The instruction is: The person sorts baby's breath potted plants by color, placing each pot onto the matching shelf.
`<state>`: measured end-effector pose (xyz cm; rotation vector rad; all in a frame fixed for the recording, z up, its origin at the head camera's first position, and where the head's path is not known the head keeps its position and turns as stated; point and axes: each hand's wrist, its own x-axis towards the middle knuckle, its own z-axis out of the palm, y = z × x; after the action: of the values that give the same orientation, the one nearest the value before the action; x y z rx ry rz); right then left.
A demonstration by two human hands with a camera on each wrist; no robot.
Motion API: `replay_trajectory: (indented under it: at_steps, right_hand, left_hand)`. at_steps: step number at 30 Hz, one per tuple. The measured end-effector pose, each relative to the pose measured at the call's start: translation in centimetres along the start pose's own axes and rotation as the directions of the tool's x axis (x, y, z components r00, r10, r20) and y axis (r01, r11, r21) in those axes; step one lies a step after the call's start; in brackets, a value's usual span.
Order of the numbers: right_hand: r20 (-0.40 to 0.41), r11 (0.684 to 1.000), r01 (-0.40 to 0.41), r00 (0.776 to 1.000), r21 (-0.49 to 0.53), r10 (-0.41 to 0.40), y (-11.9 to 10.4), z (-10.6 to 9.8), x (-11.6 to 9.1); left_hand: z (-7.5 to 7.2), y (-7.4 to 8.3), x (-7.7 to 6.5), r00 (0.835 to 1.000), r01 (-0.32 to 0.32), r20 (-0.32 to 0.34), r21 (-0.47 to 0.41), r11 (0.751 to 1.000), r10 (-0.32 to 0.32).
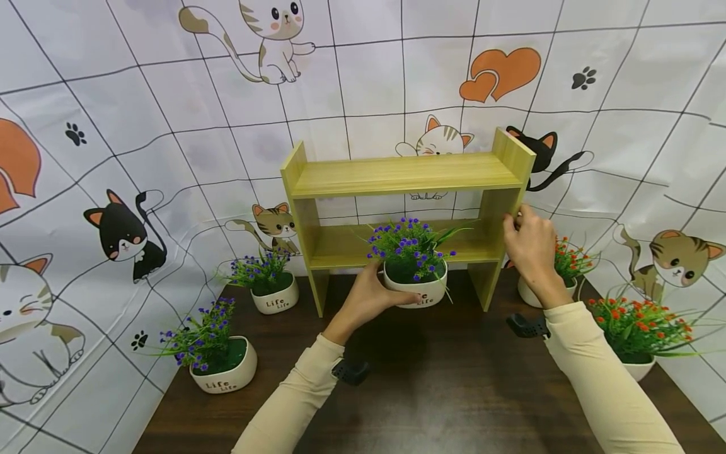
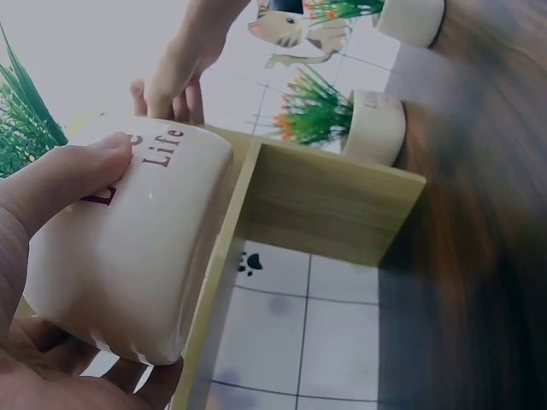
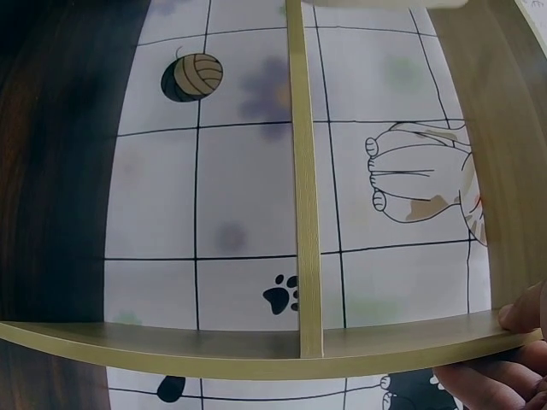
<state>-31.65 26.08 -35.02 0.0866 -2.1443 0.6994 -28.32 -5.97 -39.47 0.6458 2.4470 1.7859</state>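
Note:
In the head view, my left hand (image 1: 370, 295) grips a white oval pot (image 1: 422, 291) of purple artificial flowers (image 1: 407, 246). Its thumb lies across the front lettering. The pot is held up in front of the lower board of a light wooden shelf (image 1: 397, 176); whether it touches the board I cannot tell. Close up in the left wrist view, the pot (image 2: 141, 248) has the thumb on its lettered side and fingers curled beneath. My right hand (image 1: 532, 243) holds the shelf's right side panel; in the right wrist view its thumb and fingers (image 3: 487, 384) pinch the panel edge.
Two purple-flowered pots, one near the shelf (image 1: 275, 295) and one nearer me (image 1: 224, 372), stand at left. At right are two orange-flowered pots, one partly behind my right wrist (image 1: 530, 293), another nearer (image 1: 638, 367). Cat-print walls enclose the dark wooden table (image 1: 442, 384).

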Motion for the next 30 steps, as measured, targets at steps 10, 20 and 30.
replay_trajectory:
  at_steps: [10, 20, 30]
  right_hand:
    - [-0.005, 1.0, 0.008, 1.0, 0.005, -0.008, 0.1, -0.1, 0.2]
    - [-0.012, 1.0, 0.014, 1.0, -0.013, -0.015, 0.0, 0.0, 0.0]
    - [-0.011, 1.0, 0.008, 1.0, -0.01, -0.008, 0.0, 0.0, 0.0]
  left_hand:
    - [1.8, 1.2, 2.3, 1.0, -0.011, 0.027, -0.087, 0.996, 0.014]
    - [3.5, 2.4, 4.4, 0.999, 0.048, 0.019, -0.069, 0.996, -0.047]
    - [4.6, 2.9, 7.0, 0.999, 0.038, 0.009, -0.046, 0.998, -0.038]
